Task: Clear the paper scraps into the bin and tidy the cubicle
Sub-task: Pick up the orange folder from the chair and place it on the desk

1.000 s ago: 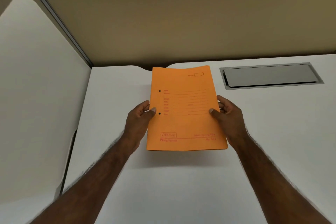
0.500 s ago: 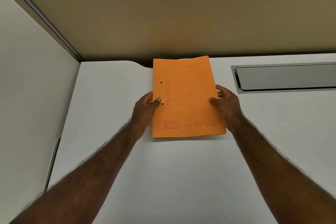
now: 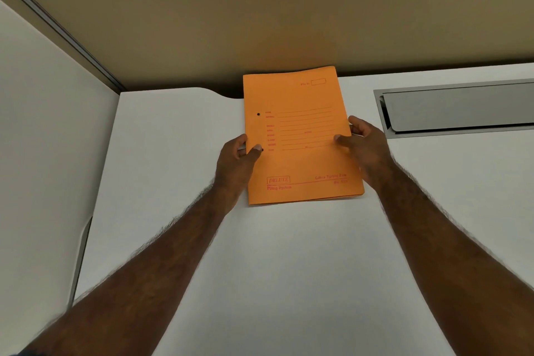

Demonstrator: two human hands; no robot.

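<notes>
An orange file folder (image 3: 300, 153) with red print and two punched holes lies face up near the back of the white desk (image 3: 289, 269). My left hand (image 3: 235, 163) grips its left edge, thumb on top by the lower hole. My right hand (image 3: 365, 147) grips its right edge, thumb on the cover. The folder's near edge sits low, at or just above the desk surface. No paper scraps or bin are in view.
A grey metal cable hatch (image 3: 459, 110) is set into the desk at the back right. A tan partition wall (image 3: 260, 9) runs behind the desk, and a white side panel (image 3: 43, 153) closes off the left. A curved gap (image 3: 228, 92) cuts the desk's rear edge behind the folder.
Both hands have carried the folder away from me toward the back of the desk and lowered it. The grip on both edges is unchanged.
</notes>
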